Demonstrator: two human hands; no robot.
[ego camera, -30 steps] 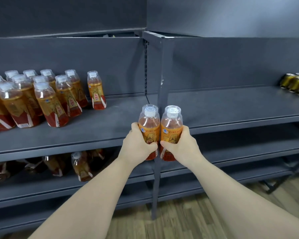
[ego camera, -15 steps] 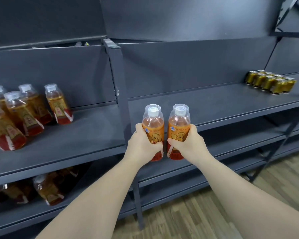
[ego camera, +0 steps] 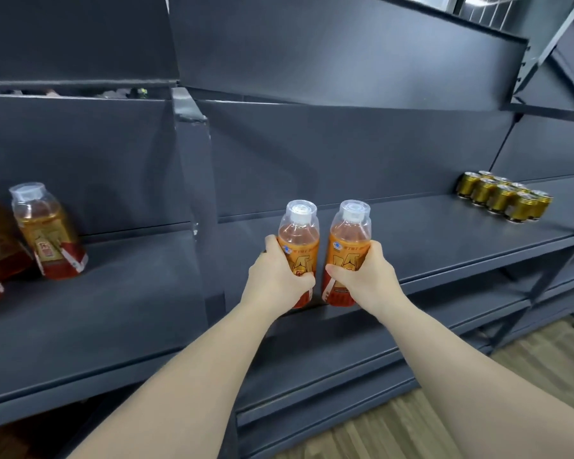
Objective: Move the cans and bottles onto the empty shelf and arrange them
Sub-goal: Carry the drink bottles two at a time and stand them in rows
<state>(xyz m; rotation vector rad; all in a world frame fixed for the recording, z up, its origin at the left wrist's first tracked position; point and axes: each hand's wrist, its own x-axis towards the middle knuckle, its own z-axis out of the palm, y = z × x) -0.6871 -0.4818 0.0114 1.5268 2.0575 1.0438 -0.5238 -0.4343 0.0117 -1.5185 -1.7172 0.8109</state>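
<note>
- Forearms run forward side by side, one bottle per hand. My read: two go across per trip.
- left grip (ego camera: pixel 279 279): fingers and thumb are wrapped tight round the lower half of the left tea bottle (ego camera: pixel 299 240), over the label. It holds nothing else.
- right grip (ego camera: pixel 368 279): same closed wrap, low on the right tea bottle (ego camera: pixel 348 240), thumb across the near face.
- Both bottles are upright, caps up, just beside each other with a narrow gap between them. The low hold keeps caps and shoulders clear, probably so they can be stood down straight as a pair.
- Their bases are at the front lip of the right-bay shelf (ego camera: pixel 444 240). I can't tell if they touch it or hang just above.
- The upright post (ego camera: pixel 193 180) just left of the left grip splits the two bays.
- The left-bay shelf (ego camera: pixel 113 293) carries more tea bottles (ego camera: pixel 47 233), standing back toward the rear panel. Likely the source stock.
- Farthest: gold cans (ego camera: pixel 504 197) packed in a tight block at the right end of the right-bay shelf, well apart from the held bottles. The bare stretch between looks like the drop zone, bottles grouped separately from the cans.
</note>
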